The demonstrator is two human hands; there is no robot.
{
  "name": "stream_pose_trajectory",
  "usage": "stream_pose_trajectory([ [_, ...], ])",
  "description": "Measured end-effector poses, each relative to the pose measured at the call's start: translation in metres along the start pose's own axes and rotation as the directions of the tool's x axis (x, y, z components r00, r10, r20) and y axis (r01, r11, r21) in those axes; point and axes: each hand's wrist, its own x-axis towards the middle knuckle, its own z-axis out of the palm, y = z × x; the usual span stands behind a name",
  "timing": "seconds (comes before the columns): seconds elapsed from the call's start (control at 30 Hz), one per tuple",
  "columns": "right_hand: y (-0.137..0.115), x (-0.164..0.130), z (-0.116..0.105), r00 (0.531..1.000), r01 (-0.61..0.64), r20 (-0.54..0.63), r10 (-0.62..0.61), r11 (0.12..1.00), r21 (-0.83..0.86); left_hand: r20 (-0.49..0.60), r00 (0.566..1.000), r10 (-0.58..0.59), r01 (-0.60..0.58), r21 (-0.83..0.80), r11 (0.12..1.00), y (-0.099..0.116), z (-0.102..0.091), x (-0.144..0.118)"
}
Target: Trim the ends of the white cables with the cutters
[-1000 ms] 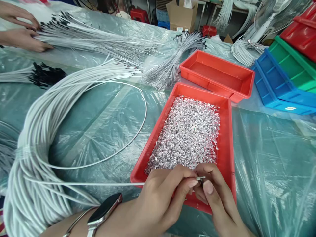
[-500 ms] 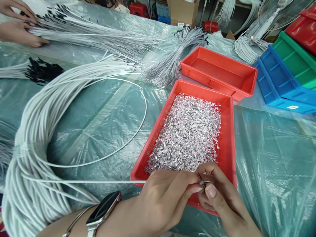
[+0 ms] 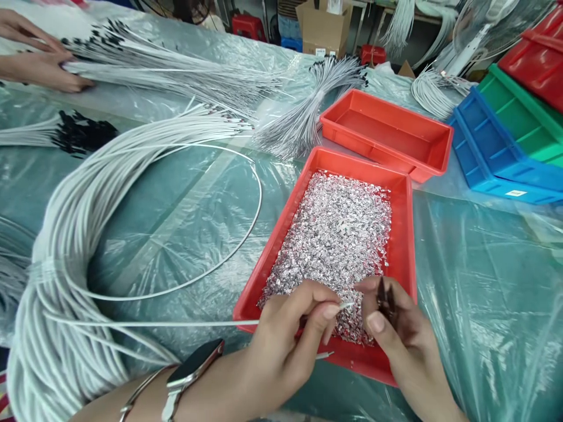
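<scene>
My left hand [image 3: 290, 334] pinches a white cable [image 3: 197, 323] between thumb and forefinger. Its short pale tip [image 3: 346, 306] sticks out past the fingertips, and another pale cable end [image 3: 325, 355] shows under the hand. The cable runs from a thick coiled bundle of white cables [image 3: 61, 281] on the left. A small gap away, my right hand [image 3: 402, 340] is curled around a dark tool with two pointed tips [image 3: 386, 300], perhaps small cutters; its handles are hidden. Both hands are over the near end of a red tray [image 3: 402, 234] holding many small shiny metal pieces [image 3: 338, 234].
A second red tray [image 3: 387, 126] stands behind the first. Blue and green bins [image 3: 505, 146] are stacked at right. Tied grey wires [image 3: 303, 120] lie at the back. Another person's hands [image 3: 44, 64] handle black-tipped wires [image 3: 167, 64] at upper left. Plastic sheeting [image 3: 479, 281] covers the table.
My hands have come apart from where they met at the cable tip. The dark pointed tool now shows in my right hand. The view has shifted slightly.
</scene>
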Motion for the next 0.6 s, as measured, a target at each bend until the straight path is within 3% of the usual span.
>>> stream_pose_trajectory([
  [0.1,-0.0062,-0.0031,-0.0009,1.0,0.006,-0.019,-0.006,1.0,-0.019,0.055,0.997,-0.052,0.049,0.048,0.998,-0.0035,0.0015,-0.0003],
  [0.37,-0.0096,-0.0009,-0.0005,0.991,-0.127,0.038,0.127,0.992,-0.001,0.076,0.996,0.054,-0.061,0.092,0.994,-0.0049,0.0028,0.0025],
  [0.6,-0.0086,0.0028,-0.0035,0.995,-0.08,0.059,0.083,0.996,-0.05,0.095,0.994,0.061,-0.07,0.086,0.994,-0.0063,0.0034,0.0004],
])
